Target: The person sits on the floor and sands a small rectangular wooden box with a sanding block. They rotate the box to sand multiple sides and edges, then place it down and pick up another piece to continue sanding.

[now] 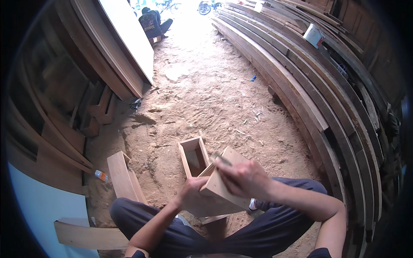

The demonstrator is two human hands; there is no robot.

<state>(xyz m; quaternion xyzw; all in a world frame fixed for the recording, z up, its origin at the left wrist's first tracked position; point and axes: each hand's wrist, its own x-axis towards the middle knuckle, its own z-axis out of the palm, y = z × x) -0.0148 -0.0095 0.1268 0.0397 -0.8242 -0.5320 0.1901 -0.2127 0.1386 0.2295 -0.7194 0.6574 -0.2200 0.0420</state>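
Observation:
A pale wooden box is tilted between my knees. My left hand grips its near left edge, fingers wrapped over the wood. Across its upper panel lies my right hand, closed round a small, flat, grey-green piece pressed near the panel's edge. Blur keeps me from telling exactly what that piece is. Just beyond the held box, a second open wooden box rests on the ground, its hollow inside facing up. Part of another wooden piece shows below the held box.
Long stacked planks line the right side, with a white tub on top. Left are a wooden piece, a small orange-and-white packet, a board and leaning panels. Another person sits far off on the sawdust-covered ground.

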